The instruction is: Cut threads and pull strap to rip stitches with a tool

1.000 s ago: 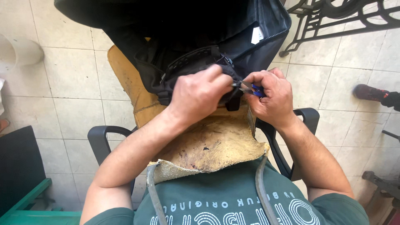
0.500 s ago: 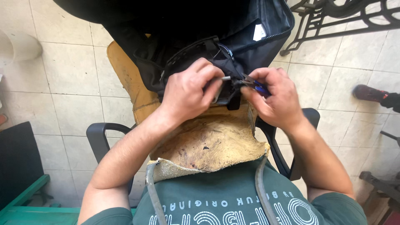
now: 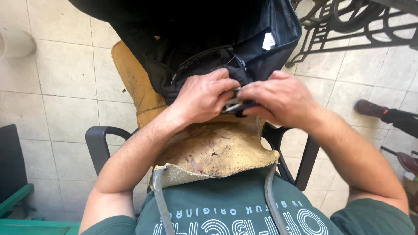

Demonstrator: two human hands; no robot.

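While the black bag (image 3: 196, 39) rests on our leather apron (image 3: 217, 150), both hands, left (image 3: 204, 95) and right (image 3: 281, 98), pinch closed on its metal buckle (image 3: 232, 105), steadying it.

Pale square floor tiles (image 3: 65, 74) with dark grout run underneath, lit by soft daylight. A black armchair (image 3: 98, 143) sits in the middle. A black wrought-iron stand (image 3: 348, 26) fills the upper right; a green bench edge (image 3: 17, 198) shows lower left.

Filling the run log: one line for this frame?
left hand: pinching black bag edge | right hand: gripping metal tool at bag | leather apron on lap
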